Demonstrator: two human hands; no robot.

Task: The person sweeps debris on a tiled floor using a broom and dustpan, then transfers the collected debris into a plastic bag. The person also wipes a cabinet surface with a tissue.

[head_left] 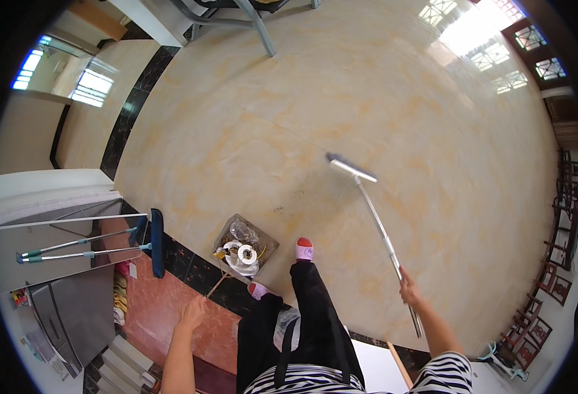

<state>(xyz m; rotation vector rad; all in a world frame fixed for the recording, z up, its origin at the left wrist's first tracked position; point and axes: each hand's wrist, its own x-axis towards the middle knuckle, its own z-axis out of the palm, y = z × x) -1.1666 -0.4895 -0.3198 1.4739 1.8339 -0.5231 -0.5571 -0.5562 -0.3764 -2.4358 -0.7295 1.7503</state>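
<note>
My right hand (409,287) is closed around the metal pole of a floor broom (353,170). Its wide head, white with dark bristles, is on the tiled floor ahead of my feet. A little dark debris (279,210) lies on the tiles between the broom head and a dustpan. My left hand (193,312) grips the thin handle (217,284) of that square dustpan (270,245), which rests on the floor by my feet. Inside the pan are crumpled clear plastic, white ring-shaped pieces and other litter.
A blue flat mop (157,244) leans at the left beside a mirror-like panel. A grey metal-framed chair (257,27) stands at the top. Dark wooden chairs (555,288) line the right side. Black border tiles (190,261) separate the beige floor from a red floor (160,305); steps (121,364) lie lower left.
</note>
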